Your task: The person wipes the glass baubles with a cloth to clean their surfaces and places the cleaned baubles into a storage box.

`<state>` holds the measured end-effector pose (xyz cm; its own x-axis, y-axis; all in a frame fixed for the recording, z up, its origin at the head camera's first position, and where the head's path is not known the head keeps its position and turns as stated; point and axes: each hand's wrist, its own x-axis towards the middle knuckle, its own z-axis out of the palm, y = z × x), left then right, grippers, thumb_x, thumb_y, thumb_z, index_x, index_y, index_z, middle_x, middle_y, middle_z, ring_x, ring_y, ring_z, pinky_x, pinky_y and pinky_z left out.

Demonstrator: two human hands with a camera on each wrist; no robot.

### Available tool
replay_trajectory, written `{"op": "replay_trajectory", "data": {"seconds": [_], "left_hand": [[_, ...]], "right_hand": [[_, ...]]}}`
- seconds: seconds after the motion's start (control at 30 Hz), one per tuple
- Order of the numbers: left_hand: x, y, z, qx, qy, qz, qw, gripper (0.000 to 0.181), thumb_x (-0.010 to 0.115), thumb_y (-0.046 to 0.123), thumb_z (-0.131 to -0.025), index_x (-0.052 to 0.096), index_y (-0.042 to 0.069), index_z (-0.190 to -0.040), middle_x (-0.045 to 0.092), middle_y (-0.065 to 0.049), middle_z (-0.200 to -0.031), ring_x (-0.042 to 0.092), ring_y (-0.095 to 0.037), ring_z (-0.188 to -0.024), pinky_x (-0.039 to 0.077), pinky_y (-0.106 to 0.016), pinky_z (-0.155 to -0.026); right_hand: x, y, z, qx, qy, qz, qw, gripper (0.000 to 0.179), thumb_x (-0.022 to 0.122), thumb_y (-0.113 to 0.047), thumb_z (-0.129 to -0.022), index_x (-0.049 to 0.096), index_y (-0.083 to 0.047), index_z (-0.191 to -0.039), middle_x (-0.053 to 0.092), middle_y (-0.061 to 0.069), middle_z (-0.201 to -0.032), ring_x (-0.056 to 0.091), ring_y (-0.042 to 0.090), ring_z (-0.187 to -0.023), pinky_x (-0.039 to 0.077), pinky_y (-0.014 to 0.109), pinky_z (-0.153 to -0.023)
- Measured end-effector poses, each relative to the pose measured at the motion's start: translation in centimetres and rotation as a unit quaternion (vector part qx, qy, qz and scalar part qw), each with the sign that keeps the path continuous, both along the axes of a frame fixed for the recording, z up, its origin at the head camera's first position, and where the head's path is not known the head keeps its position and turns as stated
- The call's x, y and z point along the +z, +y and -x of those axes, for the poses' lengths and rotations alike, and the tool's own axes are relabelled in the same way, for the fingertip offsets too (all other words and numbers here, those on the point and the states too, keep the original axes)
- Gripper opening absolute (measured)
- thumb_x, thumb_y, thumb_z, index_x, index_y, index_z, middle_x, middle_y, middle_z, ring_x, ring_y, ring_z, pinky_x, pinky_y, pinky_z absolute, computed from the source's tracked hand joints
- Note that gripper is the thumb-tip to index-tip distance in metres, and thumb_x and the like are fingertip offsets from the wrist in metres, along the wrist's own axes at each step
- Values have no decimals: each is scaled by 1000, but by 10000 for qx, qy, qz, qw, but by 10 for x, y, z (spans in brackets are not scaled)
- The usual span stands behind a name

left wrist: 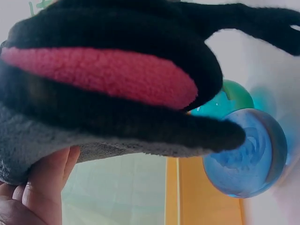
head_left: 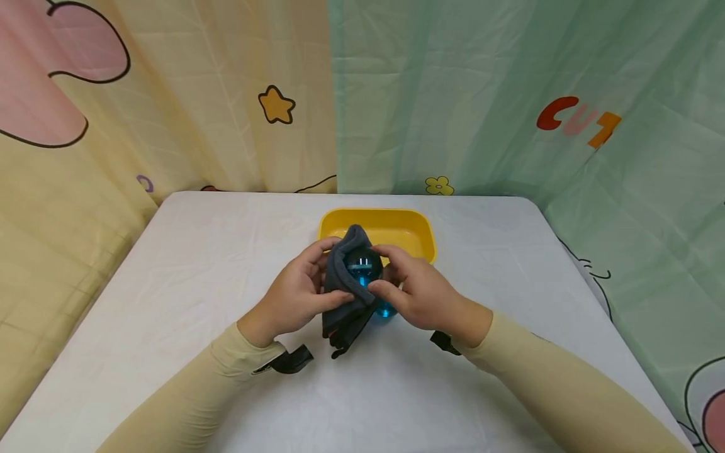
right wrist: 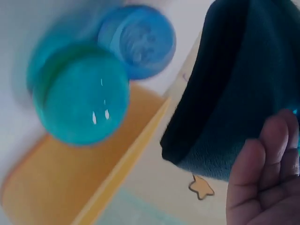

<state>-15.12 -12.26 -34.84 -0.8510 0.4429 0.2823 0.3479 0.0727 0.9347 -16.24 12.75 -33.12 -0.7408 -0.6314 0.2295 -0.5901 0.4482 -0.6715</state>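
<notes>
My left hand (head_left: pixel 300 292) grips a dark grey, soft cloth piece (head_left: pixel 338 283), thumb in front and fingers behind. The left wrist view shows a pink fleecy lining (left wrist: pixel 108 77) in its gap and a dark strip dangling. At the cloth's right edge my right hand (head_left: pixel 421 286) holds a clear blue ball (head_left: pixel 364 267) between thumb and fingers, partly within the fold. Below it another blue ball (head_left: pixel 387 308) shows in part. The right wrist view has a teal ball (right wrist: pixel 82 93) and a blue ball (right wrist: pixel 137 42) beside each other.
A yellow tray (head_left: pixel 427 242) lies just behind the hands on the white-covered table (head_left: pixel 226 251). Printed curtains (head_left: pixel 430 94) hang behind and beside the table. Black straps hang from both wrists.
</notes>
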Motion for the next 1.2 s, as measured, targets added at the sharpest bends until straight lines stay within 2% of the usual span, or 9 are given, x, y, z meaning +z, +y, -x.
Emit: {"op": "replay_trajectory", "data": {"seconds": [0.07,0.17,0.33,0.6,0.67,0.8,0.9,1.0,1.2], "left_hand": [[0,0,-1,35,15,57,10000,74,78,-7,-89,42,4,-152,65,-22,-136,71,-19,-106,63,-29,-92],[-1,0,-1,7,66,-39,10000,75,79,-7,-89,41,2,-152,65,-23,-136,71,-17,-107,63,-28,-92],[0,-2,1,-118,133,-471,9987,76,78,-10,-88,38,-2,-152,64,-28,-136,71,-14,-104,62,-28,-94],[3,-3,2,-160,72,-416,9990,73,77,-9,-89,39,-2,-151,63,-28,-139,71,-15,-110,61,-28,-97],[3,-3,1,-117,88,-294,9995,72,77,-9,-90,40,-1,-151,64,-27,-140,71,-16,-110,61,-29,-97],[2,-3,-1,-44,86,-98,9999,72,77,-8,-90,41,2,-152,65,-24,-138,72,-17,-107,63,-30,-94],[1,-2,-1,-8,59,-48,10000,73,78,-7,-90,41,4,-152,66,-23,-137,71,-18,-106,63,-30,-93],[1,-1,-1,-40,54,-167,9998,74,77,-9,-89,40,2,-152,65,-24,-137,71,-17,-106,63,-29,-94],[2,-2,2,-157,78,-590,9981,73,76,-11,-89,38,-3,-151,63,-30,-137,71,-13,-106,61,-27,-97]], "right_hand": [[-2,0,-1,-22,-515,247,9984,44,60,-21,-108,49,-2,-147,78,9,-110,72,13,-91,64,28,-84],[-2,-2,-3,-7,-474,274,9985,50,58,-24,-110,44,-3,-153,76,10,-116,72,13,-96,64,32,-89],[3,-4,-5,100,724,-262,9970,77,68,-17,-104,20,-6,-163,72,10,-122,72,17,-96,64,34,-86],[10,-2,-3,-262,2517,-1227,9597,69,80,-23,-94,46,-5,-152,75,7,-104,68,21,-88,64,35,-83],[9,-2,-2,-214,2259,-1084,9679,68,79,-24,-95,46,-4,-151,75,6,-105,68,18,-87,63,32,-82],[5,-4,-3,-155,496,-404,9978,53,69,-23,-104,48,-3,-148,76,5,-109,71,15,-90,64,30,-82],[1,-4,-3,-155,-492,186,9985,42,57,-28,-110,54,-4,-144,77,7,-112,74,15,-94,65,30,-86],[0,-5,-4,-102,-307,327,9989,48,54,-30,-111,47,-3,-150,77,9,-115,75,16,-96,65,31,-87],[6,-5,-3,91,1219,-359,9919,75,70,-14,-102,23,-3,-159,72,15,-124,73,22,-97,65,36,-87]]}}
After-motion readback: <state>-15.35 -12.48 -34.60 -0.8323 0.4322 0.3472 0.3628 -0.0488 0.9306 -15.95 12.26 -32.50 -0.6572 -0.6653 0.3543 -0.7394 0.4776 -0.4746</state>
